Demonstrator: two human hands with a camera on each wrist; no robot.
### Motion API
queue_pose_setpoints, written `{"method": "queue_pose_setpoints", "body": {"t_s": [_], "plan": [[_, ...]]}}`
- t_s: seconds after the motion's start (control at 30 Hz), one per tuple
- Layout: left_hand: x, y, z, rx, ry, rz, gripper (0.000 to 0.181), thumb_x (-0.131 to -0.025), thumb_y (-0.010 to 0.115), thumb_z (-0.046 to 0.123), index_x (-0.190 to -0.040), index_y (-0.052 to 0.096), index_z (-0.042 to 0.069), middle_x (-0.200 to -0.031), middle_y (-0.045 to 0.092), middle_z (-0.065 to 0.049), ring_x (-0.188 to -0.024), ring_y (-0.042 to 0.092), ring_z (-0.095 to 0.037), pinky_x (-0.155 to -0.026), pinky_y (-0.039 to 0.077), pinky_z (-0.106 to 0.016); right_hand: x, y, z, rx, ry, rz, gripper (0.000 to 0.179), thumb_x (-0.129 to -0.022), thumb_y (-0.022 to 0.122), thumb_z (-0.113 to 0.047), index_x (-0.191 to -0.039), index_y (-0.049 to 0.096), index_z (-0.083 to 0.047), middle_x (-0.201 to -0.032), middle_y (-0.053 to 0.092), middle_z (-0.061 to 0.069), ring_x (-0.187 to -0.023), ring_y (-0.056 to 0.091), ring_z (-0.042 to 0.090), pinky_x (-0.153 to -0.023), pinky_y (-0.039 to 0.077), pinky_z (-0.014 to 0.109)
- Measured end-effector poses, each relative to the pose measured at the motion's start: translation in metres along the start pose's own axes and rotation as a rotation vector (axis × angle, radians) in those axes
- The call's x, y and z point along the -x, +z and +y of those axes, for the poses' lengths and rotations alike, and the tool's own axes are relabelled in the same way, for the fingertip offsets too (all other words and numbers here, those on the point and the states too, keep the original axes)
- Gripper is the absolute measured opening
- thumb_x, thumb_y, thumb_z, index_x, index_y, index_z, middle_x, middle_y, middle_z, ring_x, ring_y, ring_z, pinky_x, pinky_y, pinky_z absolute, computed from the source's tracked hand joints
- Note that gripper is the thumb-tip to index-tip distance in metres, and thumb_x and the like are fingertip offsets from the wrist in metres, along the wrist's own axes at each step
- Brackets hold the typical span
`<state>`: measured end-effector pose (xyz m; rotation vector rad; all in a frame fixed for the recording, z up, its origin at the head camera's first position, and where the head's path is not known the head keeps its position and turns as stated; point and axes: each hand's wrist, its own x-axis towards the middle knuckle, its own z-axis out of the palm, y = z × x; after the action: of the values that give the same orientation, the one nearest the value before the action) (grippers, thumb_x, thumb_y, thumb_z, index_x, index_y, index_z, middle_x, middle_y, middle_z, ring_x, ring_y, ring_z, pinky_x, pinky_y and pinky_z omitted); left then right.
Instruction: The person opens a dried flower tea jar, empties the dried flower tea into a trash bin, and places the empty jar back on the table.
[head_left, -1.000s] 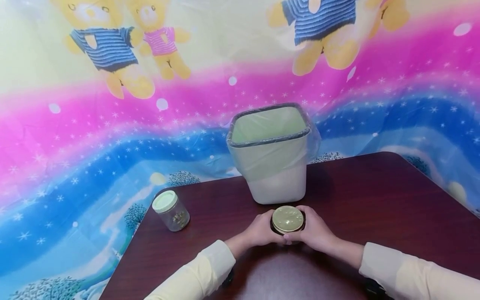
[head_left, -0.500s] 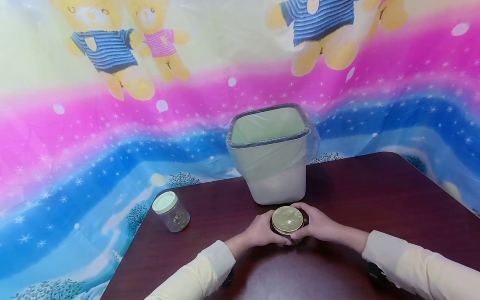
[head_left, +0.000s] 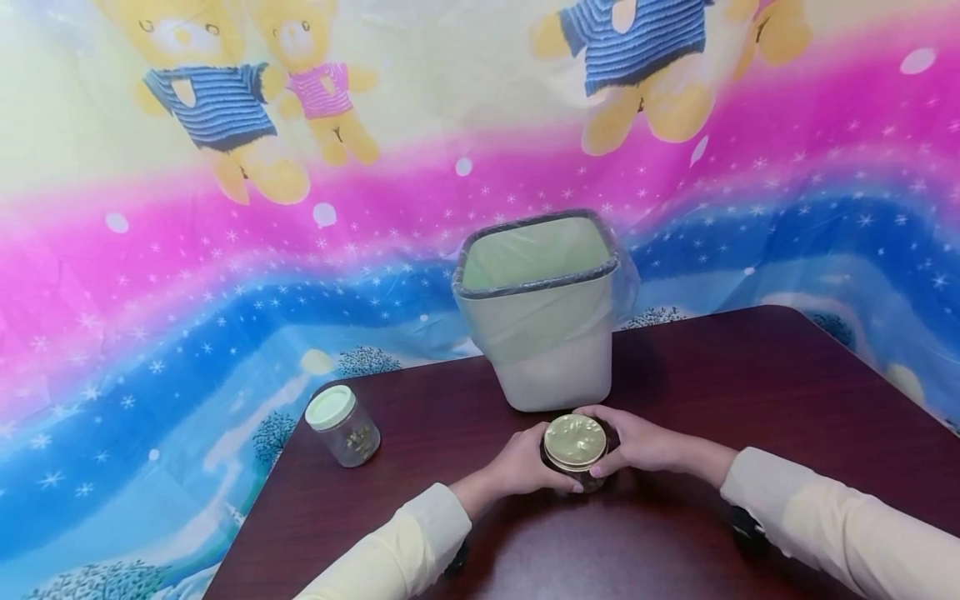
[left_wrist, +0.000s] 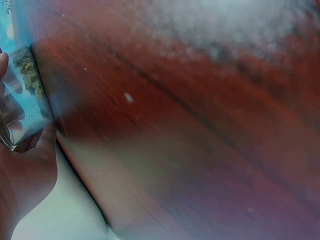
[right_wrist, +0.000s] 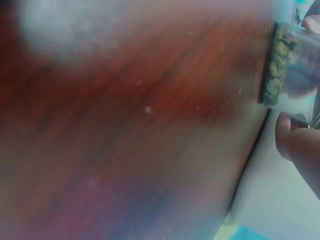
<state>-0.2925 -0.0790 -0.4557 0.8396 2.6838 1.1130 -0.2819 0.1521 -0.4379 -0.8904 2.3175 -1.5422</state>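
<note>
Rightward, the right hand [head_left: 637,443] is being shifted round the clear, gold-lidded cylindrical jar [head_left: 575,446], which is being clasped upright on the dark-red wooden table [head_left: 735,379] by it and the left hand [head_left: 522,463], slippage perhaps being risked by smooth walls.

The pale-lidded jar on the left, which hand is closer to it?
Left. The left hand grips the gold-lidded jar on its left side, right of the pale-lidded jar and apart from it; the right hand is farther right, gripping the opposite side.
</note>
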Motion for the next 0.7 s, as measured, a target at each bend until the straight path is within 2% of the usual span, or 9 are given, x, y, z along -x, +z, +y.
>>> {"method": "queue_pose_setpoints", "body": {"t_s": [0.17,0.3,0.43,0.57,0.7], "plan": [[0.0,0.001,-0.002,-0.001,0.005,0.008,0.076,-0.058,0.094,0.037,-0.121,0.059,0.013,-0.104,0.063,0.012,-0.094,0.058,-0.001,-0.083,0.047,-0.021,0.005,0.008,-0.003,-0.004,0.026,0.078,0.093,-0.067,0.088,-0.015,-0.14,0.035,0.01,-0.129,0.052,0.019,-0.116,0.049,0.031,-0.094,0.039,0.024],[0.0,0.002,-0.003,-0.01,0.009,0.01,0.076,-0.059,0.094,0.038,-0.121,0.058,0.013,-0.104,0.063,0.012,-0.093,0.058,-0.001,-0.082,0.047,-0.02,0.009,0.022,-0.011,0.014,0.071,0.21,0.093,-0.069,0.088,-0.018,-0.139,0.034,0.011,-0.128,0.053,0.022,-0.114,0.053,0.031,-0.092,0.044,0.031],[0.0,0.001,-0.002,-0.024,0.011,0.009,0.076,-0.06,0.093,0.038,-0.122,0.058,0.012,-0.105,0.064,0.011,-0.093,0.058,-0.002,-0.081,0.048,-0.02,0.012,0.04,-0.021,0.008,0.154,0.364,0.091,-0.068,0.088,-0.017,-0.138,0.036,0.009,-0.127,0.053,0.023,-0.111,0.057,0.032,-0.089,0.047,0.037],[0.0,0.0,-0.001,-0.033,0.011,0.008,0.075,-0.06,0.093,0.037,-0.121,0.058,0.011,-0.103,0.064,0.01,-0.092,0.058,-0.002,-0.081,0.047,-0.02,0.013,0.054,-0.03,0.023,0.241,0.489,0.094,-0.066,0.09,-0.019,-0.137,0.035,0.008,-0.131,0.049,0.025,-0.115,0.054,0.034,-0.095,0.043,0.043],[0.0,-0.001,-0.001,-0.051,0.007,0.007,0.072,-0.062,0.092,0.038,-0.12,0.059,0.011,-0.101,0.064,0.01,-0.091,0.058,-0.002,-0.08,0.047,-0.02,0.012,0.062,-0.033,0.05,0.278,0.563,0.096,-0.063,0.091,-0.021,-0.135,0.035,0.008,-0.132,0.046,0.027,-0.12,0.048,0.037,-0.101,0.035,0.048]]}}
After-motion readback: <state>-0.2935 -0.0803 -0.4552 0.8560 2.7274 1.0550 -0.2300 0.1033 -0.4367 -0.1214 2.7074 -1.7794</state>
